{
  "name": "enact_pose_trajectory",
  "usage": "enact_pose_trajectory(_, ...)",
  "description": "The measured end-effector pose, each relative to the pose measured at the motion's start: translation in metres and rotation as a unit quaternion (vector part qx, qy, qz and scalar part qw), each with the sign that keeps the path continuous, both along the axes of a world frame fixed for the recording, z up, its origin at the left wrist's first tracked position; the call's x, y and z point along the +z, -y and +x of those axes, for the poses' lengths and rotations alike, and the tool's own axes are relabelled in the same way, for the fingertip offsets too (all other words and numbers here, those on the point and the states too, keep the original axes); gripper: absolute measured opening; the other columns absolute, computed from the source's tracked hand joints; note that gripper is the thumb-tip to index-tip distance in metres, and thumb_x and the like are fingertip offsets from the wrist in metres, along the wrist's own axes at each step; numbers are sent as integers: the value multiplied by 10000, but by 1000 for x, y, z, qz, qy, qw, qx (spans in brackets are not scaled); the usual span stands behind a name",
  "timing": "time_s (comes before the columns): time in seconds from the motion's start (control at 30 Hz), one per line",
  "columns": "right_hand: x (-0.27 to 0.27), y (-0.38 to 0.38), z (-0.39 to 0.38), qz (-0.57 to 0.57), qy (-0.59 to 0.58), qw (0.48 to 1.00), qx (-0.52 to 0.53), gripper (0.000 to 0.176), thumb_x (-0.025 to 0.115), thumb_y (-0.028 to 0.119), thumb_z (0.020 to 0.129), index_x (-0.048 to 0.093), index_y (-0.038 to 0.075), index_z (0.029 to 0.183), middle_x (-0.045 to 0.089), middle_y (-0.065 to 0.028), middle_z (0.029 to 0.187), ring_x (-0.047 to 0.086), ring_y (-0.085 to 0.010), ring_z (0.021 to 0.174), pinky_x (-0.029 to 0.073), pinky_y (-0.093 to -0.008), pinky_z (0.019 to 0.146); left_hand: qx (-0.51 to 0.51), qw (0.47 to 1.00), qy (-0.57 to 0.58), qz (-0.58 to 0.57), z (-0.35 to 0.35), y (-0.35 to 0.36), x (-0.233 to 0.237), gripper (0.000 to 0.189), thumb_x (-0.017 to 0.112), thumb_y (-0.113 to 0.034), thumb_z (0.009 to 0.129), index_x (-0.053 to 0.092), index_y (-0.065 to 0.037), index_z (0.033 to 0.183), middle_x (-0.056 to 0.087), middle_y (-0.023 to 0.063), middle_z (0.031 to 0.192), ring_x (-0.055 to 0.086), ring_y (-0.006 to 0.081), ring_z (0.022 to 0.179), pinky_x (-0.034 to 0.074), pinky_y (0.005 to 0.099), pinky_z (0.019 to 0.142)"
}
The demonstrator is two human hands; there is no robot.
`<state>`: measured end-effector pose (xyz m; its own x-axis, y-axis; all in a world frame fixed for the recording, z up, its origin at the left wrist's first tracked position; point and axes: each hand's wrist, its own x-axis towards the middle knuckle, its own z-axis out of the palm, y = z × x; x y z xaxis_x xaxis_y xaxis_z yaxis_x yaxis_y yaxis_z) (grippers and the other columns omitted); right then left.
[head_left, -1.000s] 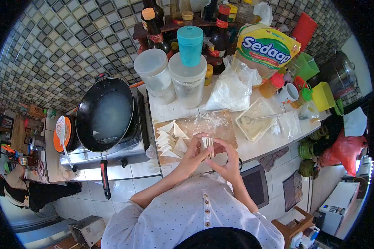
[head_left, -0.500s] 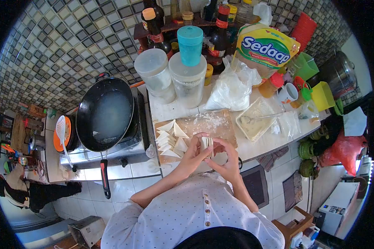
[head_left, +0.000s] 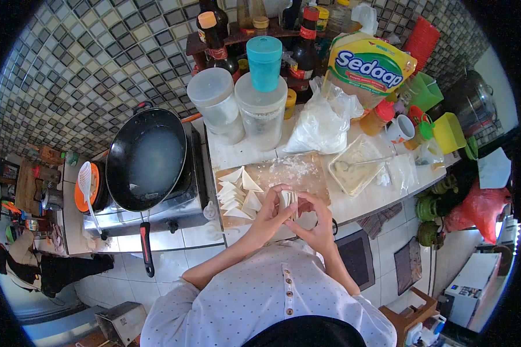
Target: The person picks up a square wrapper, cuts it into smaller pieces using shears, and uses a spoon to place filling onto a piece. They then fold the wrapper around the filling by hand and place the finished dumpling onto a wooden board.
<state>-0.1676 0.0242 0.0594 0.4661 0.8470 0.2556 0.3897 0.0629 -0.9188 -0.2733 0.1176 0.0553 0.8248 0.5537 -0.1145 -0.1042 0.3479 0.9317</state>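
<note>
From my remote station, I report the view left to right. A skimmer (head_left: 85,179) lies across an orange dish (head_left: 80,202). Next to it, a black pan (head_left: 118,156) sits on the stove (head_left: 130,220), its handle towards the person. The pan holds something cloudy; I cannot establish what. No hand is at the stove, and I record no change there over the past second.

On the worktop (head_left: 348,211) lies a floured board (head_left: 317,180). Its left part bears pale triangles (head_left: 228,199), overlapping in a column with a few just beside; their layout is unaltered. Behind the board stand two lidded jars (head_left: 216,113), a blue tub (head_left: 264,65) on the right-hand one.

The left hand (head_left: 269,215) grips the stack (head_left: 285,200), its thumb laid across the near face. The stack is of thin pale sheets, held edge up over the near side of the board. The right hand (head_left: 317,217) is closed about its right side, fingers touching. Finding: neither grip nor stack has shifted visibly; I judge this a brief steadying or squaring of the sheets, with none parted from the stack.

Further right, a bag (head_left: 321,127) of white powder slumps behind the board, and a spoon (head_left: 371,162) rests in a tray (head_left: 340,180) of pale paste. Both are undisturbed.
</note>
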Motion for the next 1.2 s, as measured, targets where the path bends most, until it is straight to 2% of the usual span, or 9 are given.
enact_pose_trajectory(0.23,0,-1,-1,6,-3,1000,-5,600,745,115,585,483,34,1118,580,-74,867,559,-149,729,449,-284,665,-16,1000,9,10,-1,0,3,432,476,-141,872,278,-117,1256,425,33,1026,429,104,939,378,250,770)
enact_pose_trajectory(0.33,-2,-3,0,10,-18,999,-50,542,716,98,639,486,45,1127,577,-83,837,555,-154,665,447,-271,653,4,999,13,51,-3,-4,8,481,473,-89,866,224,-80,1277,397,75,1093,428,102,933,374,254,783)
enact_pose_trajectory(0.4,-5,-2,4,-20,-25,998,-62,515,665,8,652,481,36,1132,592,-82,855,583,-141,705,460,-271,651,-50,996,-68,-40,-8,-11,3,558,442,-47,859,151,-87,1334,360,68,1176,414,124,990,366,270,820)
enact_pose_trajectory(0.53,-2,-4,8,-2,-24,996,-87,468,627,-43,670,504,38,1114,597,-74,823,580,-127,678,456,-255,626,13,1000,15,-2,-3,-11,6,522,425,-29,854,218,-84,1330,434,102,1144,470,167,956,376,270,797)
enact_pose_trajectory(0.6,1,-4,10,-41,48,992,-107,394,639,50,688,551,65,1072,613,-66,800,584,-137,660,388,-273,713,-29,943,-154,293,-6,-18,19,461,421,-4,844,316,-64,1288,528,168,1023,532,243,863,414,293,749)
enact_pose_trajectory(0.63,1,-6,11,-39,48,992,-108,394,639,50,688,551,65,1072,613,-66,800,584,-137,660,388,-273,713,-29,943,-153,295,-5,-18,18,461,421,-4,844,316,-64,1288,528,168,1023,532,243,863,414,293,749)
enact_pose_trajectory(0.7,1,-10,14,-24,133,983,-125,369,625,72,700,558,95,1062,618,-44,796,583,-138,662,329,-303,779,48,899,-94,425,-2,-17,14,438,454,11,811,389,-49,1239,555,213,858,541,313,787,439,342,696)
enact_pose_trajectory(0.8,-2,-12,16,-39,173,974,-141,336,616,104,714,564,117,1045,619,-32,812,580,-146,697,294,-346,821,26,850,-141,507,-4,-21,8,485,496,20,765,386,-45,1233,564,182,834,540,318,798,446,379,704)
enact_pose_trajectory(1.2,-9,-3,22,-75,221,965,-117,230,580,122,747,591,126,977,600,-59,885,552,-184,854,270,-381,848,45,835,-134,532,-4,-20,0,339,558,-45,760,508,-26,1095,565,170,871,549,322,784,447,379,667)
